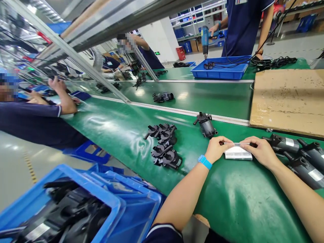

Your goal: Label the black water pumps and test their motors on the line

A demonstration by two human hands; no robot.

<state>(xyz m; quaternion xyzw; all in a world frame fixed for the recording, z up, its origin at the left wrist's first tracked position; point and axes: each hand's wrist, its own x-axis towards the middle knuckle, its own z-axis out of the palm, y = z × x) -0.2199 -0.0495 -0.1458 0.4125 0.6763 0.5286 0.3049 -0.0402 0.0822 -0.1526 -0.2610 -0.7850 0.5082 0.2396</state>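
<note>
Left fingers (pixel 224 138) and right fingers (pixel 250 139) are pinching far edge of white pad (pixel 238 154), barely parted; pad is lying on green tabletop (pixel 235 192). Uneven pull is risking creases. Black pump (pixel 208 128) is sitting near left knuckles, inviting bump.

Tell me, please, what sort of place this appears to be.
Probably a factory assembly line: similar black parts sit grouped on a long green workbench, a blue crate holds more dark parts, and a person beyond holds a blue power tool.
</note>
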